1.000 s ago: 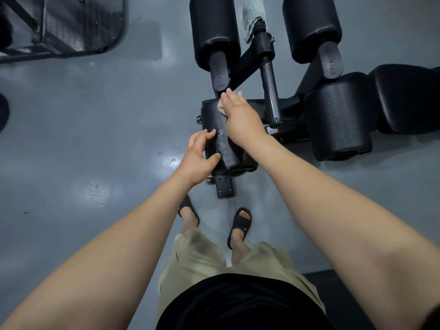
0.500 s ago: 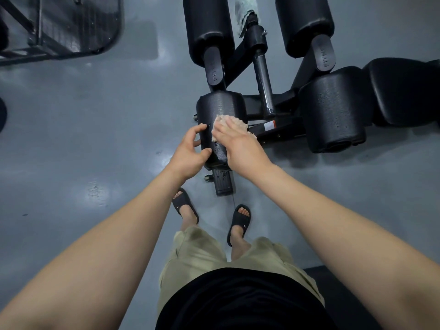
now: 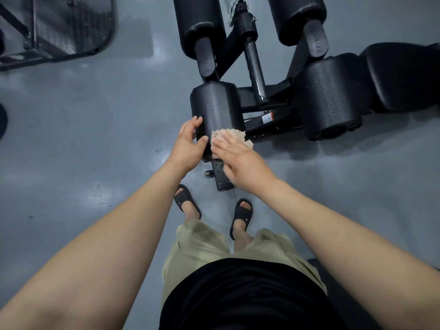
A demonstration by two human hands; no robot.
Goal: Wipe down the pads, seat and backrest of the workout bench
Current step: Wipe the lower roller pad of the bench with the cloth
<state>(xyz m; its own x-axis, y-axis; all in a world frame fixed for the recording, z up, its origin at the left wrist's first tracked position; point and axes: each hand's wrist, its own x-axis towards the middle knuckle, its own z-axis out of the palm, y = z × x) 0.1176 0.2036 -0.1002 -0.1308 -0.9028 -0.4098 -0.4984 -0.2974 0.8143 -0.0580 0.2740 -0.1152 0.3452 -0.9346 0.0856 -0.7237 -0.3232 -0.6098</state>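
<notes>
Grey gym floor (image 3: 95, 139); at frame centre, wiping of the near roller pad (image 3: 215, 108) is under way.
Curled left hand (image 3: 190, 141) grips its side; right hand (image 3: 238, 158), fingers flat, presses the cloth (image 3: 228, 136) on it. Next, likely the other pads (image 3: 331, 96).

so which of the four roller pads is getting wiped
The near left pad: the left hand holds it and the right hand presses the cloth on it.
</notes>
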